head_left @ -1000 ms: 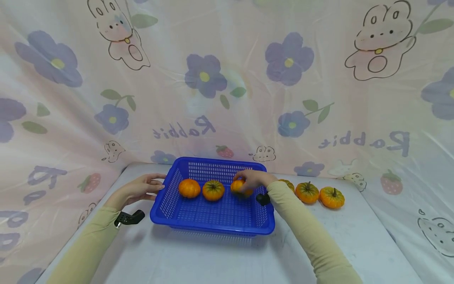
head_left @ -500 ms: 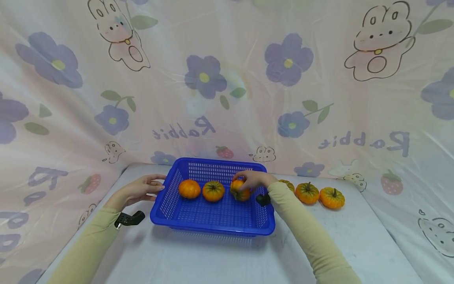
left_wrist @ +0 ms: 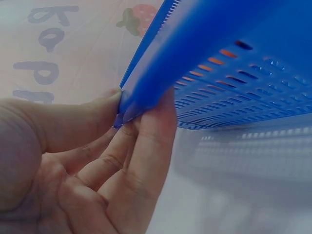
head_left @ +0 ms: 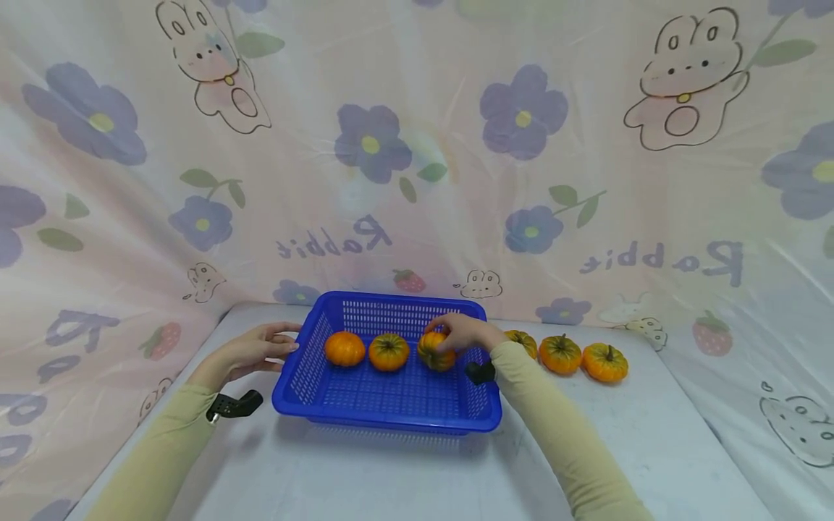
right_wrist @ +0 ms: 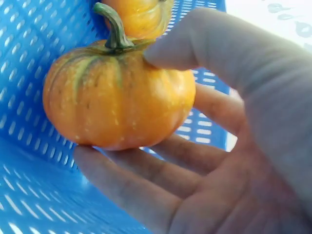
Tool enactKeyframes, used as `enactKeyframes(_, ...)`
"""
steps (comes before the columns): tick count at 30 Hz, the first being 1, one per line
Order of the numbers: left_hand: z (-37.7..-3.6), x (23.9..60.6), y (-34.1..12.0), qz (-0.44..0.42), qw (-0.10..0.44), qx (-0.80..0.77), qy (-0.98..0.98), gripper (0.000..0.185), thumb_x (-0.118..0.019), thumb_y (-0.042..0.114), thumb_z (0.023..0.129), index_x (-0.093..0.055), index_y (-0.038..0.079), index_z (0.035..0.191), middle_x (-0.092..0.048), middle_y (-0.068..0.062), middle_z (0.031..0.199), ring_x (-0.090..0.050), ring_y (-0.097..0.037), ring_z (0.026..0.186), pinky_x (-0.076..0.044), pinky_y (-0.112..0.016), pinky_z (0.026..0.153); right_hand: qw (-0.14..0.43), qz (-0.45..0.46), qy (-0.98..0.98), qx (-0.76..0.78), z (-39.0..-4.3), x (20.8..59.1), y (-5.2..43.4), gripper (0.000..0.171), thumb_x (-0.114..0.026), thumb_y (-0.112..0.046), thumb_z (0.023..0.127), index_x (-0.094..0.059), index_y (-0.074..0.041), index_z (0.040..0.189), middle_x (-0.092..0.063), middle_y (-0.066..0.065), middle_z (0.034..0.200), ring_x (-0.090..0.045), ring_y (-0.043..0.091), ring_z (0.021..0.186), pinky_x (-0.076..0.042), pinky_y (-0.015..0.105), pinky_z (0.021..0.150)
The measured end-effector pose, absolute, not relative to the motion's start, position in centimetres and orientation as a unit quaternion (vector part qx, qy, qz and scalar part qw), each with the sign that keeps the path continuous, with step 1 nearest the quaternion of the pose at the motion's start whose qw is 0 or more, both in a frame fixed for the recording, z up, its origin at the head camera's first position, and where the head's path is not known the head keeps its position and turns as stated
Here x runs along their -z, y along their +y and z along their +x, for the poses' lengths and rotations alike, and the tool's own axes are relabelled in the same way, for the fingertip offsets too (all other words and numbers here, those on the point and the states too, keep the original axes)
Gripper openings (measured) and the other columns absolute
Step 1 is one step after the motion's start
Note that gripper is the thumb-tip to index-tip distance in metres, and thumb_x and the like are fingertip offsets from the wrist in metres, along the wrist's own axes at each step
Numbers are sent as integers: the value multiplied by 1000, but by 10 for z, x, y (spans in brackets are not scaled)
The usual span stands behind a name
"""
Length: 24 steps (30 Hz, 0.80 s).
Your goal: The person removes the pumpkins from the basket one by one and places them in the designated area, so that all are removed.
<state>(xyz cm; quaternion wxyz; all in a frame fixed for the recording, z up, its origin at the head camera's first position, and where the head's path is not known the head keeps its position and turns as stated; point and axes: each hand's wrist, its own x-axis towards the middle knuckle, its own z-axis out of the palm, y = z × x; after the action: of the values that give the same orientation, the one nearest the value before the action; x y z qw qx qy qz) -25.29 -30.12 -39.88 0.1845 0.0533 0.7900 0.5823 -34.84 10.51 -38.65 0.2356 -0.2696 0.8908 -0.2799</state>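
A blue plastic basket (head_left: 384, 418) with slotted walls stands on the table. At its left side my left hand (head_left: 250, 352) pinches the rim between thumb and fingers, as the left wrist view shows close up. Inside the basket's right part, my right hand (head_left: 465, 333) holds a small orange-and-green pumpkin (right_wrist: 119, 97), thumb on top near the stem and fingers below. Two more pumpkins sit in the basket: an orange one (head_left: 344, 349) at the left and a greener one (head_left: 389, 352) in the middle.
On the table (head_left: 365, 481), right of the basket, several pumpkins stand in a row, among them one with a green top (head_left: 560, 354) and one at the end (head_left: 605, 362). The right sleeve partly covers the nearest. A printed curtain (head_left: 443, 217) hangs behind.
In my right hand the pumpkin has turned, so that more of its green-striped side shows. My left hand has stayed at the rim. The whole head view has shifted slightly.
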Motion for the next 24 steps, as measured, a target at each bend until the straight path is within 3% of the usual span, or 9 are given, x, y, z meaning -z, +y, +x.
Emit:
enactKeyframes(10,-254,401,-301,52,183,-587,787,66,-57,18,97,-20,-4,148,-58,-20,116,-64,-27,94,-54,-42,83,194,-290,882,316,-340,384,113,48,-70,-6,79,-60,-8,126,-57,16,114,-57,24,91,-57,38,71)
enactKeyframes(15,-254,402,-301,51,184,-591,784,65,-56,17,98,-20,-4,148,-58,-20,114,-63,-27,94,-54,-42,83,168,-308,875,333,-335,384,119,45,-69,-7,82,-61,-10,126,-56,15,123,-56,27,104,-56,35,73)
enactKeyframes(24,-253,405,-302,44,179,-589,787,65,-57,19,97,-22,-2,148,-57,-19,117,-62,-27,98,-54,-41,84,175,-291,844,416,-326,383,129,45,-68,-11,86,-57,-11,130,-60,12,114,-59,27,96,-56,40,74)
